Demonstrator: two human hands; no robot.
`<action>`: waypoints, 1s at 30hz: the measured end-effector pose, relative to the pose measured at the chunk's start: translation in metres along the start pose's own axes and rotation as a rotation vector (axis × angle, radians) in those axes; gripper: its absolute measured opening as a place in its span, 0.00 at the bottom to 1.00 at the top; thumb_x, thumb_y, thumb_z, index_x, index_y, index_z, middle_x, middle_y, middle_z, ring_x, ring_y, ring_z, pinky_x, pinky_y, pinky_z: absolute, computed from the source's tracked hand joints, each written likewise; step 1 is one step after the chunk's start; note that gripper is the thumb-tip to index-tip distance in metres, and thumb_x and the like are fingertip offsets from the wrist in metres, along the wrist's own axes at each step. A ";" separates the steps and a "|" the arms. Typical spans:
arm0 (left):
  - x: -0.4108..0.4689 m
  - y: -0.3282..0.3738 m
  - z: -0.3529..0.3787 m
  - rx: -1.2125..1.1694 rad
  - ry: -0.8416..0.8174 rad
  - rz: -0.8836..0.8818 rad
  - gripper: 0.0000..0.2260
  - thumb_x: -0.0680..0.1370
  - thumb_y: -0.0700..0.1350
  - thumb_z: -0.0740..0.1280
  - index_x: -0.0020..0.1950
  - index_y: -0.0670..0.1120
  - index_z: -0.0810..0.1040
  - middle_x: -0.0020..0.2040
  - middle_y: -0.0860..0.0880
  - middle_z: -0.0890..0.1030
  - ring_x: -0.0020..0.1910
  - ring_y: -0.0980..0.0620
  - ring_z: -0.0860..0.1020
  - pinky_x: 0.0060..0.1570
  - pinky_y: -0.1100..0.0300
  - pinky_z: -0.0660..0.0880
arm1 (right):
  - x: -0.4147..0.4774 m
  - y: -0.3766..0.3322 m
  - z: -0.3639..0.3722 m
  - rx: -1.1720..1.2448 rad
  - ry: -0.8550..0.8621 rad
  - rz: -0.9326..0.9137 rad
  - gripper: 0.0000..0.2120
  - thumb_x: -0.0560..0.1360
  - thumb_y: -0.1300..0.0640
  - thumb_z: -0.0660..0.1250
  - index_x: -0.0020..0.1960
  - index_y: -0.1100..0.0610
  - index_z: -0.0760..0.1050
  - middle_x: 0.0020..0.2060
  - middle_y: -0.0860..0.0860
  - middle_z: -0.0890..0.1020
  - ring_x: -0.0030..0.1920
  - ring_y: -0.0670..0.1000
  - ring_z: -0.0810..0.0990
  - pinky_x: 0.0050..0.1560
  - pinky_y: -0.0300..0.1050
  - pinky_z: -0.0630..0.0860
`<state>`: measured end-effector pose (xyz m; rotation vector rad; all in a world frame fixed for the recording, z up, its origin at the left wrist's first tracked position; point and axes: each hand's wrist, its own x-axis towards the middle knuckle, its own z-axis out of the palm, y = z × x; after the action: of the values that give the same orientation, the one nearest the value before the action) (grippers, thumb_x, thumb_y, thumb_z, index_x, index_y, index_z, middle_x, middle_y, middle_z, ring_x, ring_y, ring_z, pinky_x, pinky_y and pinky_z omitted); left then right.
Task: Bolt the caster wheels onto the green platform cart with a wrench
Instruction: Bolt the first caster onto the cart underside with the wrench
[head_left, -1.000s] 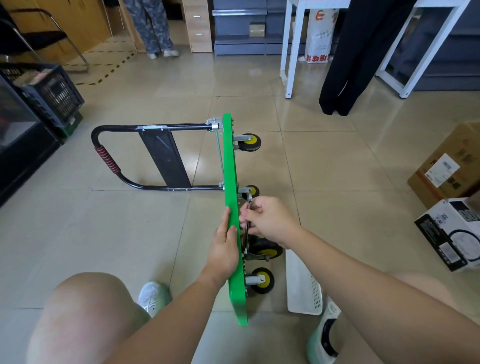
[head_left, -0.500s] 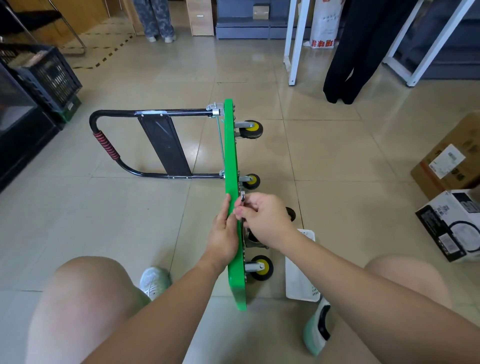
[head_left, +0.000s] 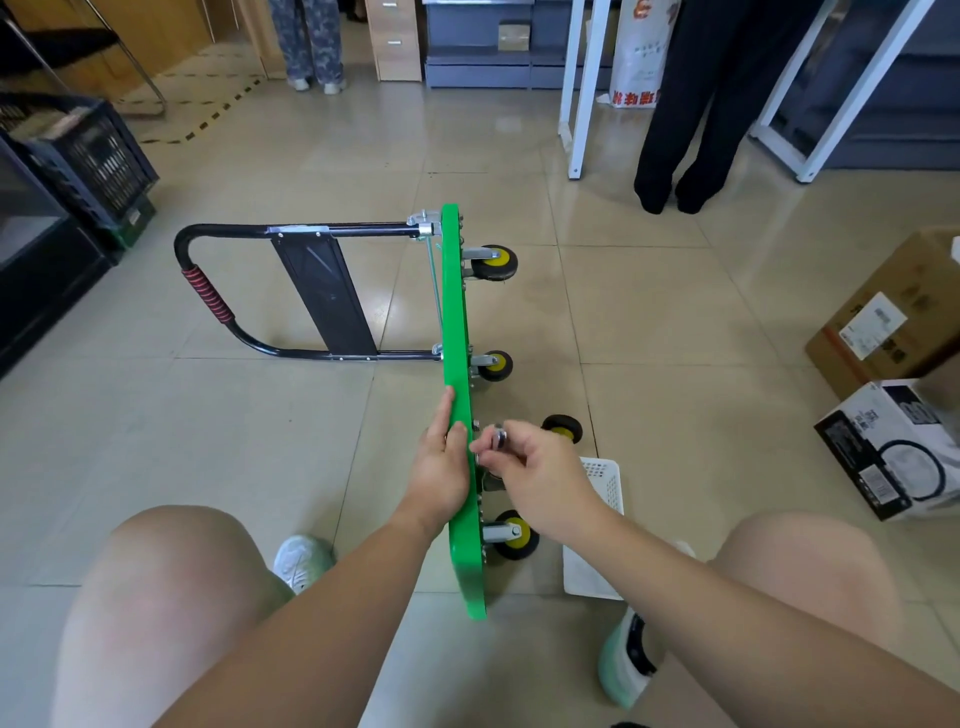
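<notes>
The green platform cart (head_left: 457, 322) stands on its long edge on the floor, its black folded handle (head_left: 208, 291) lying to the left. Three yellow-hubbed caster wheels stick out of its underside on the right: far (head_left: 497, 262), middle (head_left: 496, 365) and near (head_left: 515, 535). Another caster wheel (head_left: 563, 428) shows behind my right hand, its bracket hidden. My left hand (head_left: 440, 467) presses flat against the deck's left face, thumb on the edge. My right hand (head_left: 535, 473) pinches a small metal wrench (head_left: 499, 438) just right of the deck's bolts.
A white perforated basket (head_left: 605, 486) lies on the floor under my right forearm. Cardboard boxes (head_left: 893, 322) and a white printed box (head_left: 893, 447) sit at the right. Two people stand at the back near white table legs (head_left: 574, 93). A black crate (head_left: 88, 156) is at the left.
My right hand has drawn the wrench a little away from the deck's underside to the right. The left hand stays on the deck. The camera has tilted.
</notes>
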<state>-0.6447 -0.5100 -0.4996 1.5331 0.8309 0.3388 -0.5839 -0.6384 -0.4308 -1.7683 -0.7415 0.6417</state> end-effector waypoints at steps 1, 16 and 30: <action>-0.001 0.002 0.000 0.011 0.008 -0.026 0.24 0.83 0.55 0.56 0.79 0.69 0.59 0.68 0.49 0.76 0.59 0.53 0.78 0.59 0.59 0.74 | -0.008 0.006 0.001 0.008 0.019 0.009 0.17 0.77 0.65 0.68 0.41 0.42 0.81 0.42 0.38 0.84 0.48 0.42 0.83 0.56 0.44 0.79; -0.008 0.008 0.001 0.066 0.028 -0.016 0.23 0.87 0.50 0.53 0.82 0.65 0.58 0.66 0.51 0.77 0.51 0.52 0.78 0.50 0.66 0.75 | -0.068 0.041 0.014 -0.108 0.146 -0.244 0.17 0.75 0.67 0.60 0.52 0.52 0.83 0.58 0.43 0.83 0.61 0.37 0.79 0.63 0.33 0.73; -0.015 0.019 0.002 0.070 0.028 -0.018 0.23 0.89 0.46 0.51 0.84 0.60 0.56 0.45 0.63 0.71 0.40 0.63 0.71 0.35 0.79 0.69 | 0.030 -0.009 -0.025 0.230 0.102 0.080 0.07 0.80 0.60 0.66 0.47 0.50 0.79 0.42 0.51 0.85 0.45 0.48 0.84 0.45 0.44 0.83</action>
<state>-0.6476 -0.5204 -0.4781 1.5880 0.8866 0.3216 -0.5473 -0.6289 -0.4166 -1.6113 -0.5082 0.6578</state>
